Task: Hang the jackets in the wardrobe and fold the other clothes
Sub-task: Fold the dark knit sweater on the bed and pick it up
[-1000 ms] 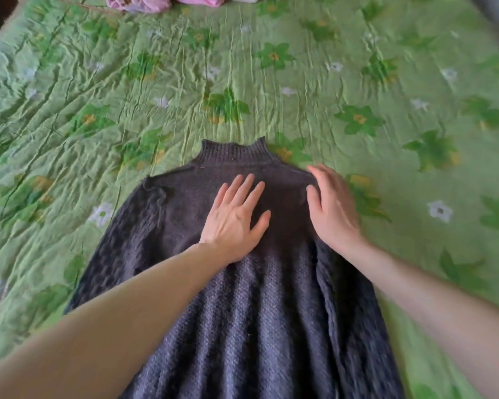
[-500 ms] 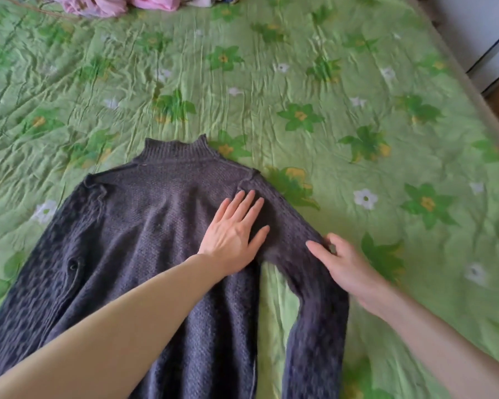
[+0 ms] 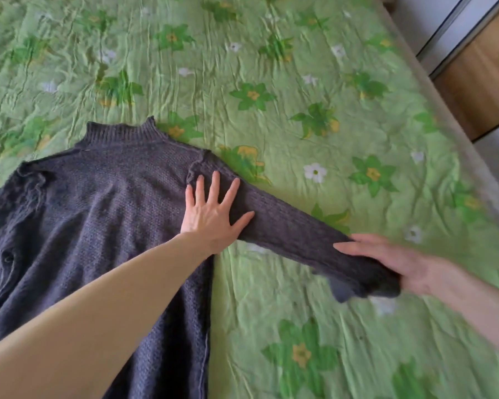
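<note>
You have no text, label, brand, number or sign to read here, neither on the sweater [image 3: 104, 214] nor on the bedspread [image 3: 271, 67].

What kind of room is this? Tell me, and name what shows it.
Most likely a bedroom. A green floral bedspread covers a wide bed, a dark knitted sweater lies spread on it, and sliding wood-panelled doors, probably a wardrobe, stand beside the bed.

A green bedspread [image 3: 271, 67] with printed flowers covers the bed, much wrinkled. Beside its right edge stands a wooden panel [image 3: 484, 79].
</note>
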The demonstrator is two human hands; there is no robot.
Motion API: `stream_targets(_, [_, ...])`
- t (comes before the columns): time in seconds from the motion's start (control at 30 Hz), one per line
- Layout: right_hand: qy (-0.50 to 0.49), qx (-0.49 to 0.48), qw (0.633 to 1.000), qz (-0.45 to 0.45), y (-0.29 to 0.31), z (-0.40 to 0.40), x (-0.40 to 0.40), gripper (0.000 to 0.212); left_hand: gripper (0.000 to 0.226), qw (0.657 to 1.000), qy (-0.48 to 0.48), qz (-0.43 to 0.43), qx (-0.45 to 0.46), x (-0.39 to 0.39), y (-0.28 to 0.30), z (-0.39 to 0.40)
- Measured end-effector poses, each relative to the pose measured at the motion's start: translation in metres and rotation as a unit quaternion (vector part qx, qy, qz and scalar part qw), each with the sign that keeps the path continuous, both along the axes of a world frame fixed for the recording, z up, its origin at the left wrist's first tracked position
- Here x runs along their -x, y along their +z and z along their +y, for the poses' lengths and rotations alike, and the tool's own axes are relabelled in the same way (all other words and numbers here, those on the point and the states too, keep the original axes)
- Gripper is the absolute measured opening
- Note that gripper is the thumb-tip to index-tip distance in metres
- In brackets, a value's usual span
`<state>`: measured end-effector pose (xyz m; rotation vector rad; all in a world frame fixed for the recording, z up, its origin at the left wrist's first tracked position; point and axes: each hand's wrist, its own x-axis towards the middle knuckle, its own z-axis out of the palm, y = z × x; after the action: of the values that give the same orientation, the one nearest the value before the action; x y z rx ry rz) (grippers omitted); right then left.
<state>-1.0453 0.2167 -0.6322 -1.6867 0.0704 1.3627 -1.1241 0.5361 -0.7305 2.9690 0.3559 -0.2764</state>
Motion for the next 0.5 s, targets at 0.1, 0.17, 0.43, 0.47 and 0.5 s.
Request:
stream_targets(0.1, [0.186, 0.114, 0.972, -0.088, 0.009, -0.031, -0.019, 0.047, 0.089, 1.0, 0.016, -0.013, -0.01, -0.002, -0.001, -0.008])
stream_targets(0.17, [0.193, 0.157, 0.959, -0.136, 0.01, -0.049, -0.029, 0.046, 0.089, 0.999, 0.032, -0.021, -0.017, -0.001, -0.003, -0.012])
stream_targets(0.43, [0.141, 0.182, 0.96, -0.162, -0.009, -0.111, -0.027, 0.05, 0.082, 0.997, 0.012, -0.064, -0.035, -0.003, -0.006, -0.028])
stream_targets(0.47, [0.104, 0.184, 0.964, -0.163, -0.015, -0.12, -0.024, 0.051, 0.08, 0.997, 0.005, -0.073, -0.03, -0.002, -0.006, -0.031])
stream_targets(0.5, [0.065, 0.183, 0.965, -0.175, -0.018, -0.13, -0.02, 0.047, 0.079, 0.997, -0.001, -0.078, -0.023, -0.002, -0.007, -0.034])
